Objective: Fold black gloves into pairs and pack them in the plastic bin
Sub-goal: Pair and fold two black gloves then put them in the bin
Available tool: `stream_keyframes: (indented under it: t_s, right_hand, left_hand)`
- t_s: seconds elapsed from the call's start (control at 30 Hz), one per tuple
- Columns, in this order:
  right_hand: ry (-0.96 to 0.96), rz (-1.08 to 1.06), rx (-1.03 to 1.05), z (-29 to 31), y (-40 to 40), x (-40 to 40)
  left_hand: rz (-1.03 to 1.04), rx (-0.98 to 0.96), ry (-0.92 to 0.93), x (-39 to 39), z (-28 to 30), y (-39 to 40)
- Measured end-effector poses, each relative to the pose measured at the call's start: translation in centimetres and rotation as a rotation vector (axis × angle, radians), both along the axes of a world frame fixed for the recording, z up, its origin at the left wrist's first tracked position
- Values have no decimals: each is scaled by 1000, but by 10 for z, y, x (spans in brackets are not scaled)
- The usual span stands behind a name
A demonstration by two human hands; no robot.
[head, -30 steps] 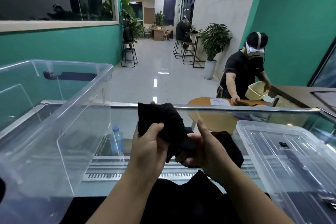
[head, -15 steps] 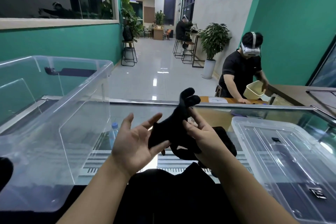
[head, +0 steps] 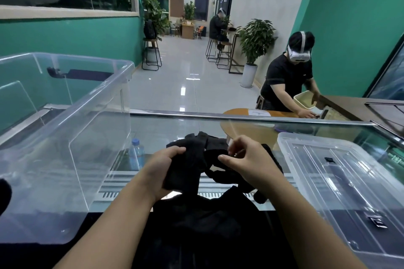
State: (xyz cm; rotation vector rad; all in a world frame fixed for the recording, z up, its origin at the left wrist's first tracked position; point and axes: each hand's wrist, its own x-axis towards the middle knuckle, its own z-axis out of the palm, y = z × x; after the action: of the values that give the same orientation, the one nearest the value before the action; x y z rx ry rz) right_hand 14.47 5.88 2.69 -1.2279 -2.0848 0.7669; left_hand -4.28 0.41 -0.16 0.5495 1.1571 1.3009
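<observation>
**Black knit, half gathered: square it up before you roll it**

Black fabric is bunched between both your hands above the near edge of the glass-topped table point(head: 240, 129). The gloves point(head: 192, 166) hang in the air there, over a dark heap point(head: 207, 214) lying at the table's near edge; whether that heap is more gloves or your own clothing cannot be told from here. Your left hand point(head: 162, 169) has its grip clamped around one end of the bundle, thumb on top. Your right hand point(head: 244, 159) pinches the other end, fingertips drawn together on a fold, with a loose strip sagging below it.

To do this fold well, judge first whether you hold one glove or two: the folds hide the count. Lay the cuffs level with each other, then let the left hand anchor while the right draws the loose strip flat and turns it over. Keep the fingers of the gloves tucked inside, or the pair will likely spring open once dropped.

The clear plastic bin point(head: 105, 98) stands at the table's left edge, tipped so its open side faces you, just beside your left forearm. Its lid point(head: 349, 181) lies flat at the right edge. A water bottle point(head: 136, 155) shows beneath the glass, behind the bin's wall.
</observation>
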Motion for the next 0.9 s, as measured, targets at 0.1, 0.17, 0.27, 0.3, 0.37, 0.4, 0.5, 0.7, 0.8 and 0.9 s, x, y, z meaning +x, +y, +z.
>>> stream_keyframes:
  t_s: [0.1,0.17,0.27,0.3,0.37,0.4,0.5,0.7,0.8,0.9]
  right_hand:
    - [-198,103,-168,8,-4,13]
    - [-339,164,-300,11,-8,18]
    - [-453,222,-360,10,-10,21]
    - [-472,232,-362,10,-10,21]
    - [-560,240,-300,8,-11,22]
    - [-607,251,-258,6,-11,21]
    - [-618,291,-210,-1,-13,17]
    - [73,292,-491,11,-3,35]
    - [420,234,-634,16,-1,39]
    - [561,222,-747,20,-2,38]
  left_hand:
    - [45,-18,15,-2,-4,2]
    - [78,-26,11,-4,-6,4]
    - [111,-40,-7,-7,-9,6]
    - [120,-43,-12,-7,-9,6]
    - [119,-33,-23,-6,-10,6]
    - [120,-26,-34,-7,-10,6]
    - [103,29,-90,-10,-11,5]
    - [85,137,-288,-13,-10,3]
    - [157,194,-355,-15,-12,3]
    - [186,245,-381,-14,-12,4]
